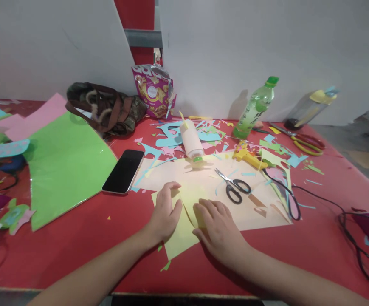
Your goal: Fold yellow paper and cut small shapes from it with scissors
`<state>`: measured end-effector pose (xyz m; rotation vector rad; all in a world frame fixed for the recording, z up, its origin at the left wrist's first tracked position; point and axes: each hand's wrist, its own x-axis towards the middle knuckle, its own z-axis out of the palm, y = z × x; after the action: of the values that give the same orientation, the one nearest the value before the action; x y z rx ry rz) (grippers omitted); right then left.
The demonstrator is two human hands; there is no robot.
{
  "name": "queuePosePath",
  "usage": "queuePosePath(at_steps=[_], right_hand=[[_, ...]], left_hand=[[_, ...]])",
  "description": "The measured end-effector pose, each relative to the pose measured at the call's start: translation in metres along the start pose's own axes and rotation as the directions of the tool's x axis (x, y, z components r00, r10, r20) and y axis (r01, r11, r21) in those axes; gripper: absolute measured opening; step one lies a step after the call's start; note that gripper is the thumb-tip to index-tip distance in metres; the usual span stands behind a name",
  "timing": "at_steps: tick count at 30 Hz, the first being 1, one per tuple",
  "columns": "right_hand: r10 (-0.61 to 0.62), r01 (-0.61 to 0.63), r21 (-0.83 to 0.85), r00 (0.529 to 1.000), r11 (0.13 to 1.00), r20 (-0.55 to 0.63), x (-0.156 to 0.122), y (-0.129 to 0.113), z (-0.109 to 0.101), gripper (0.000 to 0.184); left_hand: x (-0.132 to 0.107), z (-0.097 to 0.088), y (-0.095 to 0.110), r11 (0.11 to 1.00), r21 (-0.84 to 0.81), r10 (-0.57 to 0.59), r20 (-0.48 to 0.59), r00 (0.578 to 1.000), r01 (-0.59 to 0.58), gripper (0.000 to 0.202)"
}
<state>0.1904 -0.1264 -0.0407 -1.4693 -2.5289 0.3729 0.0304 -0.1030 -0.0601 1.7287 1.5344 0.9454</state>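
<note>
Left grip (165,210), right grip (218,225) touching yellow paper (181,243).

A red-topped table (44,255) is spread across most of the frame and is backed by pale grey panels, one (50,42) at the upper left and one (267,42) at the upper right. Between them, a red surface (135,15) is crossed by a grey bar (142,38). Grey floor (337,138) is seen at the right edge, and soft shadows are cast on the right-hand panel.
</note>
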Motion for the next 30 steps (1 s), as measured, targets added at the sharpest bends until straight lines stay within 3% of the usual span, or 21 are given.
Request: queuePosePath(at_steps=[5,10,13,15,20,24,30], right_hand=[[-0.004,0.006,0.059,0.999,0.998,-0.035,0.006,0.010,-0.001,0.017],[0.089,-0.057,0.237,0.988,0.970,-0.129,0.014,0.022,-0.007,0.020],[0.125,-0.076,0.327,0.983,0.942,-0.131,0.015,0.024,-0.008,0.022],[0.119,-0.071,0.371,0.987,0.926,-0.108,0.014,0.024,-0.007,0.023],[-0.033,0.081,0.382,0.991,0.921,-0.131,0.010,0.024,-0.001,0.024],[-0.187,0.261,0.308,0.950,0.915,-0.250,0.010,0.026,0.003,0.026],[-0.275,0.329,0.198,0.927,0.923,-0.256,0.008,0.024,0.002,0.040]], left_hand=[[0.002,-0.001,0.003,0.999,-0.038,-0.008,0.018,1.000,0.008,0.023],[0.002,0.001,0.003,0.995,-0.099,-0.009,0.063,0.998,0.015,0.025],[0.003,0.000,0.002,0.983,-0.159,-0.088,0.053,0.995,0.096,0.027],[0.004,-0.001,0.002,0.943,-0.281,-0.157,0.102,0.982,0.180,0.027],[0.007,-0.007,0.006,0.791,-0.485,-0.276,0.259,0.925,0.372,0.027],[0.010,-0.009,0.010,0.725,-0.526,-0.359,0.262,0.896,0.445,0.034],[0.013,-0.010,0.011,0.646,-0.581,-0.403,0.292,0.868,0.495,0.040]])
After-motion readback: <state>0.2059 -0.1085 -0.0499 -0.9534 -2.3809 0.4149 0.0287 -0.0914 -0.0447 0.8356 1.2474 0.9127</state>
